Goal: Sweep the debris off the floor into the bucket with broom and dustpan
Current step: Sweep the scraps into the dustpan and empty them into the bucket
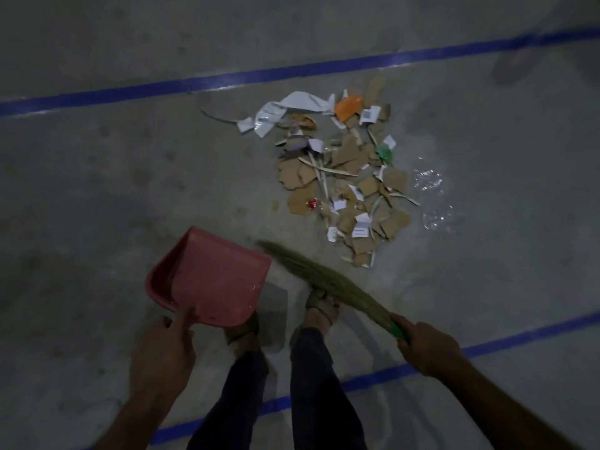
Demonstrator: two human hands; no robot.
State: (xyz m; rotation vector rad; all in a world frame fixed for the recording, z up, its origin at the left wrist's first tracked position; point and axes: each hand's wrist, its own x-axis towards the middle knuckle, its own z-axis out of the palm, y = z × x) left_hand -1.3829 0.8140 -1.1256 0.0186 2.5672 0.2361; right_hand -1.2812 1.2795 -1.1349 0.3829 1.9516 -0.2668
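**Mia:** What do you see from the head camera?

**Tom:** A person stands on a grey floor [97,190]. The left hand [162,349] holds the near edge of a pink dustpan [211,280], with the fingers curled round it. The dustpan is tipped up, just in front of the feet.

**Mia:** And the other hand?

**Tom:** The right hand [428,349] is wrapped tight round the green grip of a grass broom [324,280]. The two hands are well apart. The broom's soft end points up and left, right beside the dustpan.

**Mia:** Where is the mess?

**Tom:** The debris [350,177] lies in a heap on the floor, past the broom (brown card bits, white paper, one orange scrap, one green scrap). A blue line [227,79] runs across the floor behind the heap.
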